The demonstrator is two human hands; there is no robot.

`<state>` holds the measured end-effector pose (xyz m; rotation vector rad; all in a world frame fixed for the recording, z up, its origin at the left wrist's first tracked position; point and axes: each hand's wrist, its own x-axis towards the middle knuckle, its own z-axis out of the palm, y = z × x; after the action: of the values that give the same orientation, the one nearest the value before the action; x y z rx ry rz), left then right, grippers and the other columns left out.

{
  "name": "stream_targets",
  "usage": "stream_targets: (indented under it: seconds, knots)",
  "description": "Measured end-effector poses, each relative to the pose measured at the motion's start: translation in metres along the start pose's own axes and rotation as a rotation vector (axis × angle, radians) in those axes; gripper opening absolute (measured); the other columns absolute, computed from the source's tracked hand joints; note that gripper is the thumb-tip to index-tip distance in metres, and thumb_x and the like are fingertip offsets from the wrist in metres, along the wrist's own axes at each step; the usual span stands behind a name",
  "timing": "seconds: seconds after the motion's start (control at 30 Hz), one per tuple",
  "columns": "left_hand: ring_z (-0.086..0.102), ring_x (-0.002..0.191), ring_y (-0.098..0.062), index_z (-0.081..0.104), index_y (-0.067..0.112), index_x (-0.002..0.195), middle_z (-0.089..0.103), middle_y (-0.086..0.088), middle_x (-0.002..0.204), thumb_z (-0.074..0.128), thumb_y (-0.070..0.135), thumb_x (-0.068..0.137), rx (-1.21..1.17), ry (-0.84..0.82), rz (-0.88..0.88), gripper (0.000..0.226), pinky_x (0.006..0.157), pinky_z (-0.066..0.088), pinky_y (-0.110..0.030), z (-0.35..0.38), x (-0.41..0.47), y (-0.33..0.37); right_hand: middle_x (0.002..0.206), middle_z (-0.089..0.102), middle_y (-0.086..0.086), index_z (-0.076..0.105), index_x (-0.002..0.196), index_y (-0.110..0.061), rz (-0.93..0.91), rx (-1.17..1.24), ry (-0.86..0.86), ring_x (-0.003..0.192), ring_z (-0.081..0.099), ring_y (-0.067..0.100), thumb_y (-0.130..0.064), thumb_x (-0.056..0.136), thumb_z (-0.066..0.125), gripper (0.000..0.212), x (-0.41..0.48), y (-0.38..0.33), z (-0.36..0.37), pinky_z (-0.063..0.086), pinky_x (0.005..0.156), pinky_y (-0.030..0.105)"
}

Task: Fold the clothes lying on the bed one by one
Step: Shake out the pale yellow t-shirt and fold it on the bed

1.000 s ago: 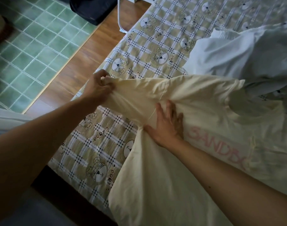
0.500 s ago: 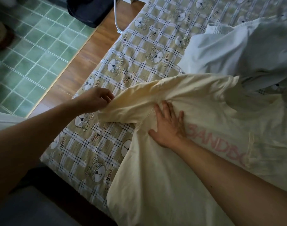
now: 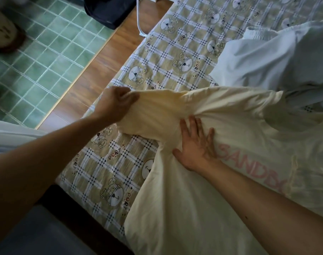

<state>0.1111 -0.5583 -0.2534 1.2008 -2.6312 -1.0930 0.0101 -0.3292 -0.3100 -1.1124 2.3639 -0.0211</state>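
Note:
A pale yellow T-shirt (image 3: 184,208) with pink lettering lies spread on the bed, front side up. My left hand (image 3: 114,105) pinches the end of its left sleeve (image 3: 157,111) and holds it stretched out over the sheet. My right hand (image 3: 195,144) lies flat, fingers spread, on the shirt where the sleeve joins the body, beside the pink letters. A white garment (image 3: 267,57) lies crumpled at the upper right, touching the shirt's far edge.
The bed sheet (image 3: 175,43) has a tan plaid with bear prints. Left of the bed runs a wooden floor strip (image 3: 102,57), then green tiles (image 3: 37,52). A dark bag (image 3: 109,10) and a white cable (image 3: 139,24) lie on the floor at the top.
My left hand let the sleeve sag and dropped toward the sheet half a second ago; now it has the sleeve end pinched and pulled out taut again. My right hand stayed pressed on the shirt.

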Motion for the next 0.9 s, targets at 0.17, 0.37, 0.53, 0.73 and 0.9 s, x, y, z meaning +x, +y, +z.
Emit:
stream_targets:
  seconds: [0.17,0.37,0.53,0.73,0.9]
  knots:
    - [0.059,0.069,-0.005,0.073,0.01,0.103,0.066,0.001,0.089,0.059,0.042,0.098,-0.125,0.129,-0.204,0.035,0.053,0.044,-0.016,-0.005,0.031,0.003,0.161,0.008,0.012,0.009,0.156,-0.019,-0.005,-0.034,0.065,0.151,0.003,0.03,-0.06,0.083,0.056,0.095,0.002,-0.005,-0.003,0.005,0.121,0.057]
    - [0.067,0.088,-0.021,0.064,0.01,0.112,0.067,-0.004,0.101,0.069,0.054,0.078,-0.486,-0.098,-0.359,0.056,0.073,0.058,-0.034,0.005,0.025,-0.012,0.162,0.01,0.008,0.019,0.155,-0.023,-0.031,0.035,0.265,0.149,0.01,0.032,-0.058,0.088,0.049,0.081,0.018,0.005,-0.008,0.009,0.122,0.05]
    - [0.068,0.095,-0.023,0.064,0.014,0.116,0.067,-0.014,0.118,0.081,0.029,0.074,-0.245,-0.373,-0.272,0.047,0.067,0.061,-0.026,-0.011,0.018,-0.028,0.164,-0.022,-0.003,-0.004,0.158,-0.026,-0.023,0.092,0.003,0.151,-0.019,0.023,-0.059,0.095,0.042,0.085,0.027,0.014,-0.013,-0.008,0.121,0.055]
    - [0.068,0.084,-0.017,0.057,-0.002,0.117,0.064,-0.009,0.1,0.062,0.026,0.091,-0.376,-0.317,0.01,0.039,0.062,0.058,-0.023,-0.03,0.003,0.073,0.154,0.037,0.005,0.031,0.152,-0.02,0.027,0.753,0.167,0.141,0.037,0.019,-0.057,0.087,0.058,0.079,0.003,0.017,-0.036,0.029,0.117,0.039]
    - [0.071,0.099,-0.027,0.049,0.018,0.139,0.065,-0.006,0.122,0.043,0.038,0.1,-0.515,-0.79,-0.027,0.045,0.072,0.062,-0.043,-0.003,-0.023,0.158,0.145,0.053,0.009,0.047,0.145,-0.024,0.067,2.161,-0.178,0.135,0.05,0.03,-0.073,0.089,0.037,0.075,-0.025,0.048,-0.043,0.03,0.115,0.058]
